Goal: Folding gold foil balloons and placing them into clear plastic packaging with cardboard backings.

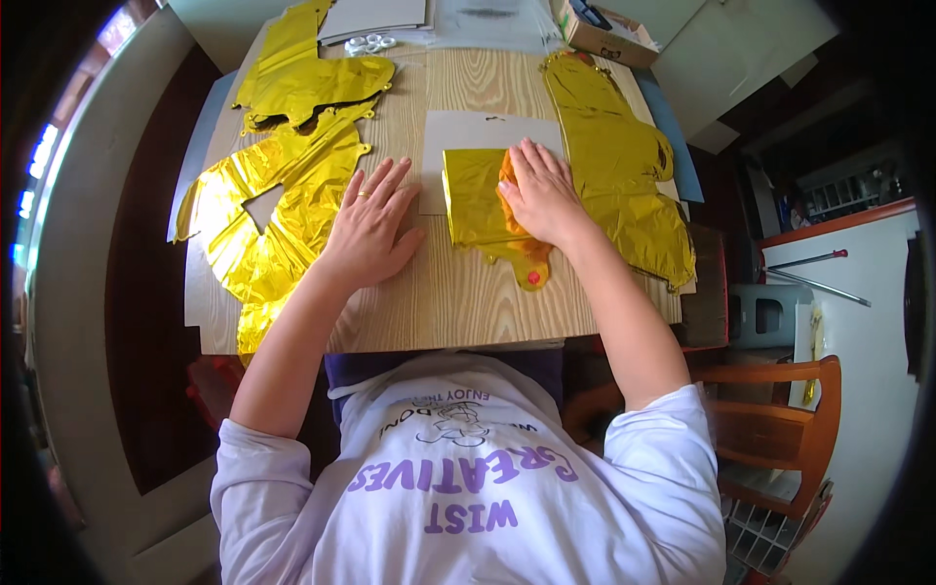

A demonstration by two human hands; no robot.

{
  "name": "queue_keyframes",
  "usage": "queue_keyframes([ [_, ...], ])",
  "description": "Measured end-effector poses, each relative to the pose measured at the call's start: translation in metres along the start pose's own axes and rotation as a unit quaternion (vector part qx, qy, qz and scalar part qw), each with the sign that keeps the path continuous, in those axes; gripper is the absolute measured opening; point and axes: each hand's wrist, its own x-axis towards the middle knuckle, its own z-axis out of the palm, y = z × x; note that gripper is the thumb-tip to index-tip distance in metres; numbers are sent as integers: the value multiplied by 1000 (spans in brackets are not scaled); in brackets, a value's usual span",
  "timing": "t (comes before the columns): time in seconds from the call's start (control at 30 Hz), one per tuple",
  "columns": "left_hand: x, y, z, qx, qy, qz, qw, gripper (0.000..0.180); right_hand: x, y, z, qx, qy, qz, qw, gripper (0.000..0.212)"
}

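My left hand (375, 229) lies palm down on the wooden table with its fingers spread, just right of a large gold foil balloon (297, 210), which is flat and creased. My right hand (544, 195) presses down on a bunched orange cloth (508, 185), its fingers stretched out close together. Under the cloth is a folded gold foil balloon (473, 200). From its near edge sticks out a rounded tab with a red dot (533, 278). The folded balloon partly covers a pale grey sheet (458, 129). The part beneath my right palm is hidden.
More flat gold foil balloons lie along the table's far left (312, 88) and right side (614, 156). At the back are white sheets (375, 18), small white rolls (370, 44), clear plastic (492, 24) and a cardboard box (609, 37). A wooden chair (780, 419) stands at right.
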Motion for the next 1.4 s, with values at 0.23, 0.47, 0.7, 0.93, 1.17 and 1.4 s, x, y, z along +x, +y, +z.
queue_keyframes([
  [0.23,18,-10,9,-98,-13,41,994,68,53,6,-16,1,33,33,999,66],
  [0.47,-39,21,-17,-123,-46,61,989,68,27,-10,-2,-63,41,-37,997,66],
  [0.7,-126,52,-35,-245,1,89,965,35,-98,-61,0,-53,89,-92,990,68],
  [0.93,-87,51,-24,-207,71,23,975,48,-89,-62,2,-12,152,-108,982,60],
  [1.17,-91,38,-17,-219,54,-7,974,60,-122,-47,-35,99,110,-255,956,47],
  [1.4,-62,28,-29,-223,59,82,970,64,-148,-49,-30,11,64,-314,947,54],
])
